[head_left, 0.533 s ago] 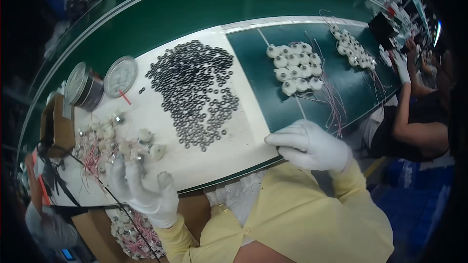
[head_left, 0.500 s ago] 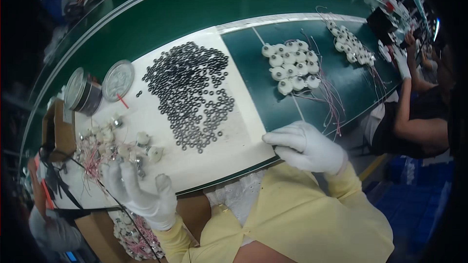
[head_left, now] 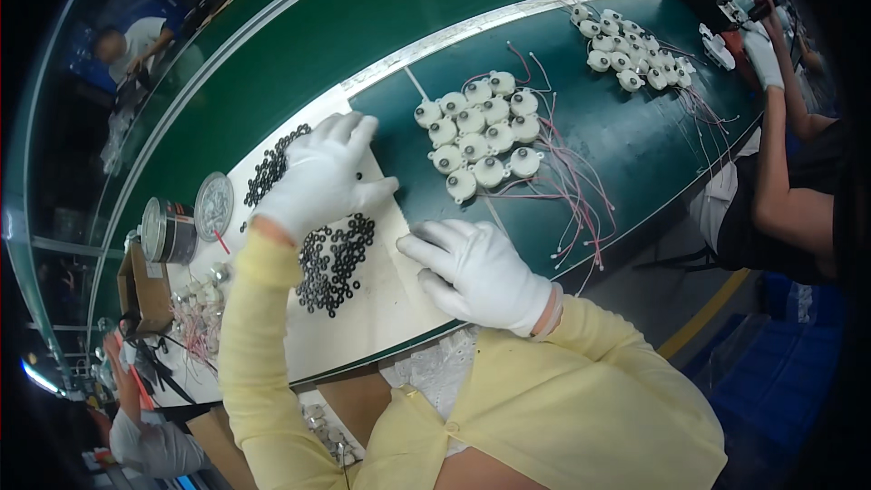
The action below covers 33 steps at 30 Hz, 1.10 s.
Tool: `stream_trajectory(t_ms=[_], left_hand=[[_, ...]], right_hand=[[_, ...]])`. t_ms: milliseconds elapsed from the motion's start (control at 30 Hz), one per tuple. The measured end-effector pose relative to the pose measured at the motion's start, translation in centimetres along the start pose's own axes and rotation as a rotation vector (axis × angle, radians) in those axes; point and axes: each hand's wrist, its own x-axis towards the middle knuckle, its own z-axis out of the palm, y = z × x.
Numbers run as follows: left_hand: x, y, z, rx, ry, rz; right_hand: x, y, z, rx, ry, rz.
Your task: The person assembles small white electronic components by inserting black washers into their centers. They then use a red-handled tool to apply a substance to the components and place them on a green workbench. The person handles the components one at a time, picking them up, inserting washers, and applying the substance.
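Observation:
My left hand (head_left: 325,174), in a white glove, reaches over a spread of small black rings (head_left: 337,259) on a white sheet (head_left: 399,308). Its fingers and thumb are apart, palm down, hiding the rings beneath. Near the sheet's right edge, my right hand (head_left: 481,277), also gloved, has its fingers extended with darkened tips; nothing shows in it. Beyond it, several round white motor-like units (head_left: 472,145) with dark centre hubs stand in rows on the green surface (head_left: 390,118), their pink and white wires trailing right.
A second group of white units (head_left: 626,50) lies farther right, near a co-worker's gloved hand (head_left: 762,54). At left are a tin (head_left: 168,231), its round lid (head_left: 214,207), a cardboard box (head_left: 145,286) and loose wired units (head_left: 195,308). A green belt (head_left: 299,45) runs behind.
My left hand has moved from beside the loose wired units up and right, over the black rings. The view has shifted; my right hand stays near the sheet's right edge.

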Motion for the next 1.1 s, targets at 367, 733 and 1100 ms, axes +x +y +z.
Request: stream_trajectory(t_ms=[367, 733, 1100], left_hand=[[7.3, -0.3, 4.0, 0.068, -0.161, 0.112], [9.9, 1.7, 4.6, 0.033, -0.168, 0.142], [16.5, 7.0, 5.9, -0.072, -0.079, 0.233]], right_hand=[[0.0, 0.5, -0.2, -0.221, 0.006, 0.093], [-0.1, 2.2, -0.9, -0.244, 0.101, 0.164], [-2.3, 8.4, -9.2, -0.144, 0.129, 0.124]])
